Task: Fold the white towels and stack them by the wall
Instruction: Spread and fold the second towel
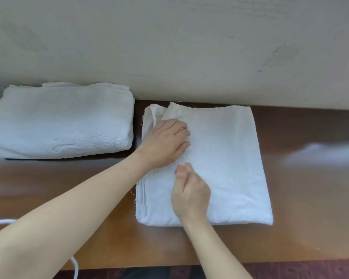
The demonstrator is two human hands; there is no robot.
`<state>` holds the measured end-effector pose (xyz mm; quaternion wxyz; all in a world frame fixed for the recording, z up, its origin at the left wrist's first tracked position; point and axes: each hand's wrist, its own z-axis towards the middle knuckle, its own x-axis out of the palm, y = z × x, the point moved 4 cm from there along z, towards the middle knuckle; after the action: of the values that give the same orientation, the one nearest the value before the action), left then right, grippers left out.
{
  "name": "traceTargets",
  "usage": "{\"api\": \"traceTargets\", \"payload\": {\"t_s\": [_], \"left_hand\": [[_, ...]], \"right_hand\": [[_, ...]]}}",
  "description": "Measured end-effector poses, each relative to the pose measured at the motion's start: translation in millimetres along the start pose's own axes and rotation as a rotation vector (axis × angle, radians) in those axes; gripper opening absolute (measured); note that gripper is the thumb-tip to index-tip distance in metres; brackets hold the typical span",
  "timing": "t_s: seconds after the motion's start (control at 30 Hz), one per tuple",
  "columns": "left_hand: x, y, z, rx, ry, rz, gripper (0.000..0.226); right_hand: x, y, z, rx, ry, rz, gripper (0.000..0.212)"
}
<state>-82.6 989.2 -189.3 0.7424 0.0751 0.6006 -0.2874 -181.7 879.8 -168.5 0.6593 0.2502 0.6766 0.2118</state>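
The folded white towel (226, 158) lies square, far-left corner rumpled; left hand (163, 141) presses it flat, right hand (189, 192) is curled, grip unclear.

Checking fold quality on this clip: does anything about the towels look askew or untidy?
Yes. On the towel being folded, the far left corner is rumpled: a flap is turned up and the layers beneath do not line up. Loose threads show along its left edge.
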Motion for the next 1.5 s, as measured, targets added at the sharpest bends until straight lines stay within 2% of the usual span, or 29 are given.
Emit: {"api": "traceTargets", "payload": {"t_s": [0.07, 0.1, 0.2, 0.27, 0.37, 0.5, 0.6, 0.8, 0.9, 1.07, 1.17, 1.27, 1.4, 1.5], "left_hand": [[14.7, -0.3, -1.0, -0.040, 0.145, -0.005, 0.053], [18.7, 2.1, -3.6, -0.073, 0.201, 0.008, 0.059], [18.7, 16.8, -12.5, -0.179, 0.251, 0.093, 0.068], [15.3, 30.6, -19.0, -0.313, 0.264, 0.126, 0.072], [13.7, 30.8, -20.2, -0.430, 0.267, 0.168, 0.078], [15.2, -1.0, -1.6, -0.352, 0.209, 0.136, 0.074], [28.2, -5.3, 0.3, -0.303, 0.276, 0.031, 0.069], [30.5, 7.4, -8.8, -0.427, 0.260, 0.025, 0.068], [30.1, -10.9, -8.6, -0.475, 0.261, 0.019, 0.071], [34.5, -22.6, -30.5, -0.334, 0.274, 0.048, 0.071], [27.5, -4.3, -41.3, -0.406, 0.270, 0.033, 0.070], [23.5, -18.1, -34.9, -0.453, 0.266, 0.029, 0.071], [28.6, -57.6, -37.2, -0.265, 0.267, -0.046, 0.071], [34.1, -52.1, -50.1, -0.273, 0.295, -0.001, 0.068]], "right_hand": [[-10.0, -16.1, 17.3, -0.062, -0.158, -0.013, 0.068], [-10.9, -24.6, 23.6, -0.092, -0.176, -0.050, 0.068], [-1.1, -48.1, 26.8, -0.142, -0.016, -0.223, 0.068], [7.9, -56.5, 20.2, -0.174, 0.100, -0.349, 0.068], [13.1, -57.3, 17.4, -0.161, 0.137, -0.422, 0.068], [14.2, -57.7, 19.3, -0.160, 0.136, -0.468, 0.067], [13.7, -58.3, 18.9, -0.166, 0.156, -0.461, 0.066], [-17.6, -56.1, 52.5, -0.141, 0.093, -0.317, 0.070], [-25.0, -74.5, 72.2, -0.140, 0.110, -0.392, 0.072], [-24.3, -107.6, 73.2, -0.172, 0.187, -0.540, 0.065], [-34.6, -114.7, 66.9, -0.151, 0.153, -0.590, 0.063], [-41.8, -108.5, 65.8, -0.095, 0.091, -0.606, 0.064], [-45.6, -117.8, 69.9, -0.076, 0.092, -0.630, 0.063], [-50.0, -138.0, 66.2, -0.056, 0.137, -0.653, 0.063]]}}
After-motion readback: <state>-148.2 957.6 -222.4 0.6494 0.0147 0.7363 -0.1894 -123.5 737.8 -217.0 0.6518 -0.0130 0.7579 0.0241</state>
